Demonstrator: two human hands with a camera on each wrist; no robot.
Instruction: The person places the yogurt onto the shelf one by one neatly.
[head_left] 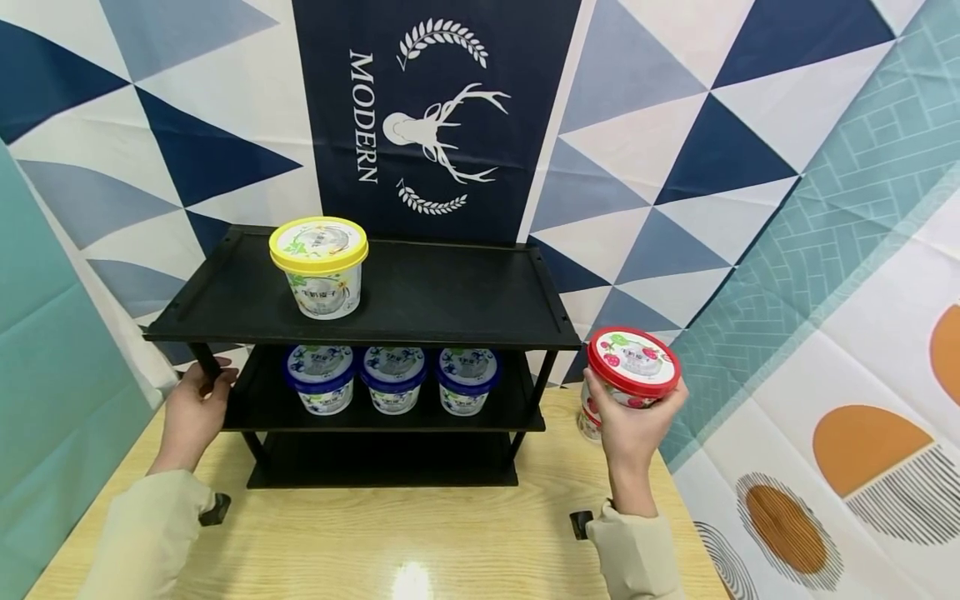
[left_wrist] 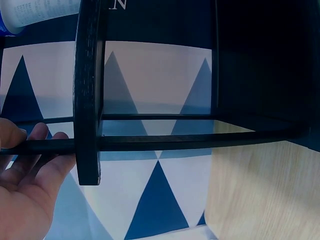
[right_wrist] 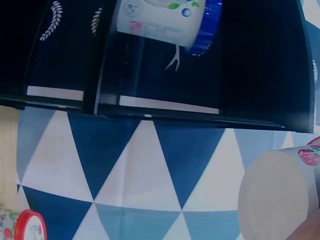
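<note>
In the head view, my right hand (head_left: pixel 630 429) grips a tub with a red lid (head_left: pixel 634 360) and strawberry pictures, to the right of the black three-tier shelf (head_left: pixel 465 292). The right wrist view shows the pale bottom of this red-lidded tub (right_wrist: pixel 274 197). Partly hidden below it, a second red-lidded tub (head_left: pixel 589 425) stands on the table. At the shelf's left end, my left hand (head_left: pixel 197 412) grips the black post (left_wrist: pixel 45 146) between the upper and middle tiers; thumb and fingers wrap round it in the left wrist view.
On the top tier stands a yellow-lidded tub (head_left: pixel 327 292), left of centre. Three tubs with blue lids, one of them the right-hand tub (head_left: pixel 467 383), line the middle tier. The wooden table (head_left: pixel 375 533) extends in front, and a patterned cloth wall (head_left: pixel 630 167) rises behind.
</note>
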